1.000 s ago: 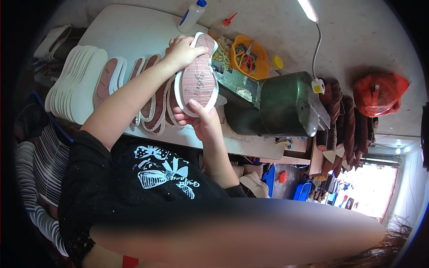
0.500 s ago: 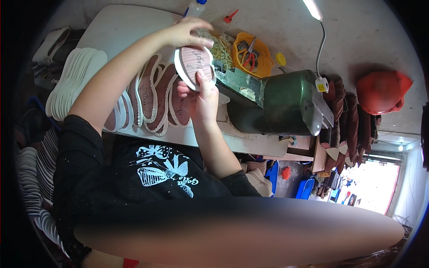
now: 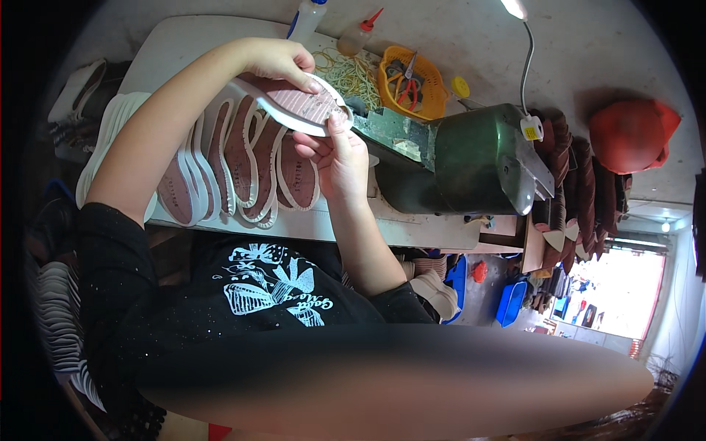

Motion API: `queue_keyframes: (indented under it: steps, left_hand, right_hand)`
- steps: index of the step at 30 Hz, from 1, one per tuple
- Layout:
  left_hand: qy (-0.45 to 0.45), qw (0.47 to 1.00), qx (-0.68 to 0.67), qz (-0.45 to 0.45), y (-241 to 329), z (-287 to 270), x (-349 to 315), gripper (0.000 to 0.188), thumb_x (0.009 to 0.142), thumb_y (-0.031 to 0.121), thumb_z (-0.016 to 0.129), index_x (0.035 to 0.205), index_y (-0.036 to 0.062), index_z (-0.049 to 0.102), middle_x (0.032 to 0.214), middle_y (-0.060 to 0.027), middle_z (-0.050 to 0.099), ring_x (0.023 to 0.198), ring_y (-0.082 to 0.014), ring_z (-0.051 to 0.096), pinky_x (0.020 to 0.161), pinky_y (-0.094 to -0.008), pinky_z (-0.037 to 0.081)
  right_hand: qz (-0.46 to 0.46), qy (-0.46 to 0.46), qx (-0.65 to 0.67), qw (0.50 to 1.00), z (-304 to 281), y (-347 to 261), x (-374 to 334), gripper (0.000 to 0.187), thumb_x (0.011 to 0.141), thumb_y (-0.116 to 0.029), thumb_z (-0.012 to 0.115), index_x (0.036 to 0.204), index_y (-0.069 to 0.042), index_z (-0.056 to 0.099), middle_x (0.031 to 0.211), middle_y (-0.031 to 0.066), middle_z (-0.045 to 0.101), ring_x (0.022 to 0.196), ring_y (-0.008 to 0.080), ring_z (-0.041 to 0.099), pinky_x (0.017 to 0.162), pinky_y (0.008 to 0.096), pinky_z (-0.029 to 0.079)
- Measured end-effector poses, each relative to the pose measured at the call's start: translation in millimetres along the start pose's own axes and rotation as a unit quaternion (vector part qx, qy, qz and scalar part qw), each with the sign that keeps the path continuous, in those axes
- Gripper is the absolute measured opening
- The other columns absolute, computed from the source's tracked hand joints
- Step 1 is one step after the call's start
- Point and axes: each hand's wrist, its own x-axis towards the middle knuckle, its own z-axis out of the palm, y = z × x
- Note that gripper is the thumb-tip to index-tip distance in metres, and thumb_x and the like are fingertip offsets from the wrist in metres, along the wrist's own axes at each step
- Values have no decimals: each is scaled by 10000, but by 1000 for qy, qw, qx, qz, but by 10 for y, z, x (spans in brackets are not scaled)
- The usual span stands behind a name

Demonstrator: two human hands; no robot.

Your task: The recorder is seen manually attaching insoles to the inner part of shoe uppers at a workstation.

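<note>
Above the table I hold a shoe sole [image 3: 305,106] with a brownish-pink striped face and a white rim. My left hand [image 3: 279,60] is closed on its far edge, the thumb lying on the striped face. From the near right, my right hand [image 3: 342,154] pinches the end of the sole, thumb on top and the other fingers partly behind it. The sole is tilted, one end by the green machine's arm [image 3: 397,132]. Below it on the table, a row of similar brown soles with white rims [image 3: 245,158] lies overlapping.
White soles [image 3: 110,147] are stacked at the table's left. Behind the machine stand a yellow basket [image 3: 434,92] of tools, loose pale strings [image 3: 353,81], a red-tipped bottle [image 3: 357,37] and a blue-capped bottle [image 3: 305,22]. The machine's green body [image 3: 478,158] blocks the right side.
My left hand has come down onto the sole and now grips its far edge. The sole has turned from nearly upright to slanting toward the left. My right hand keeps its pinch.
</note>
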Motion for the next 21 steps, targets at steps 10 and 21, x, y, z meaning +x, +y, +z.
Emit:
queue_keyframes:
  steps: [10,21]
  left_hand:
    - [69,997,-25,7,-77,197,-203,391,783,423,682,721,47,597,621,12,521,582,-86,450,545,-263,362]
    - [54,959,-238,-147,301,644,-473,500,837,460,609,803,-39,636,628,-118,623,468,-166,614,406,-261,510]
  right_hand:
    - [18,-1,-25,1000,-52,-39,13,364,926,-333,524,963,17,617,866,123,673,712,163,670,597,248,549]
    - [44,-3,-59,997,-266,-121,-82,238,855,-205,621,928,22,622,802,69,641,613,86,576,546,218,477]
